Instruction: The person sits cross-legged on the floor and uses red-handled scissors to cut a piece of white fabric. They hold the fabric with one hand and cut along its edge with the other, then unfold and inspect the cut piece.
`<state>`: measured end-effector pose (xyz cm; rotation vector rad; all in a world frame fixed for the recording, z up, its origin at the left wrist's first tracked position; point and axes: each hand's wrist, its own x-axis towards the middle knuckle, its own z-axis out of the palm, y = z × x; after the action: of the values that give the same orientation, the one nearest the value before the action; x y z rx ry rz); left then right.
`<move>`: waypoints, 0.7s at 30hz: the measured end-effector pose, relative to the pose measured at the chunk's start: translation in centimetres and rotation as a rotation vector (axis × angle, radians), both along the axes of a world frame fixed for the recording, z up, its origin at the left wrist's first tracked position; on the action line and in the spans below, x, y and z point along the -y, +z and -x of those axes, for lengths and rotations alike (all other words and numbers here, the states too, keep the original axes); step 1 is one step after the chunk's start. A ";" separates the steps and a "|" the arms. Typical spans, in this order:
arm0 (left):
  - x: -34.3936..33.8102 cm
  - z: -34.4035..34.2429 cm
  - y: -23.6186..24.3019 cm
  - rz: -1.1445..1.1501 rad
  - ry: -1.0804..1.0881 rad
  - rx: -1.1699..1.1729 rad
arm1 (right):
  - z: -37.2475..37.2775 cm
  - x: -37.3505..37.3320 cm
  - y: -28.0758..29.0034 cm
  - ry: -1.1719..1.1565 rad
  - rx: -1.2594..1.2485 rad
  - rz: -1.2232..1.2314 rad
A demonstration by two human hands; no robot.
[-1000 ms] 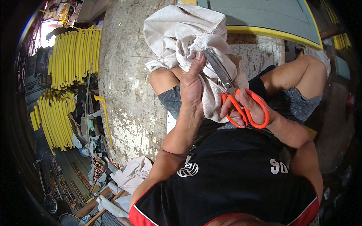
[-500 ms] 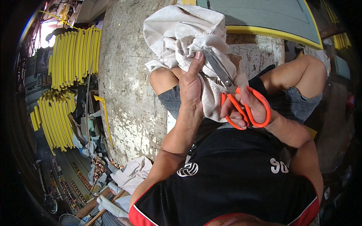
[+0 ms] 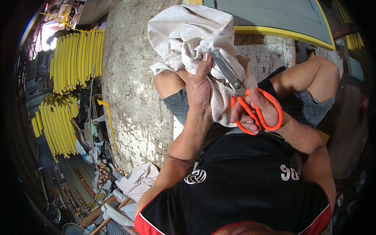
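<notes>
A bunched off-white cloth (image 3: 188, 25) lies over my lap and the worn board. My left hand (image 3: 199, 90) is closed on it, thumb pressed on top near the folds; the other fingers are hidden under the fabric. Scissors (image 3: 234, 83) with orange handles are in my right hand (image 3: 264, 109), thumb through one loop and fingers in the other. Their metal blades point up and left, laid against the cloth with the tips beside my left thumb. The blades look closed or nearly so.
I sit with bent knees on a scuffed, paint-flecked board (image 3: 133, 82). Ahead is a grey-green panel with a yellow frame (image 3: 282, 33). Stacks of yellow frames (image 3: 78, 58) stand at the left. Another pale cloth (image 3: 139, 180) lies at lower left, near mixed clutter.
Almost nothing differs. The scissors and my right hand have shifted very slightly to the right; my left hand keeps its hold on the cloth.
</notes>
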<state>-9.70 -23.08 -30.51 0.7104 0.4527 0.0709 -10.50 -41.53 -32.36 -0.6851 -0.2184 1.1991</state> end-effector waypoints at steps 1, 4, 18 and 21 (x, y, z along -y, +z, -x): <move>0.0 0.0 0.1 -0.003 -0.008 0.000 | 0.0 0.0 0.0 0.003 0.002 -0.002; 0.0 0.0 0.5 -0.040 -0.012 0.011 | 0.1 -0.2 0.1 -0.009 0.004 0.002; 0.3 0.0 -0.3 -0.061 0.010 -0.015 | 0.2 -0.5 0.8 -0.069 0.086 0.087; 0.1 0.0 -0.2 -0.020 -0.017 -0.033 | -0.1 -0.3 0.3 -0.035 0.098 0.042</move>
<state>-9.74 -23.18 -30.68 0.7362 0.4779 0.0482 -10.36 -41.26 -32.10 -0.7830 -0.2629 1.1407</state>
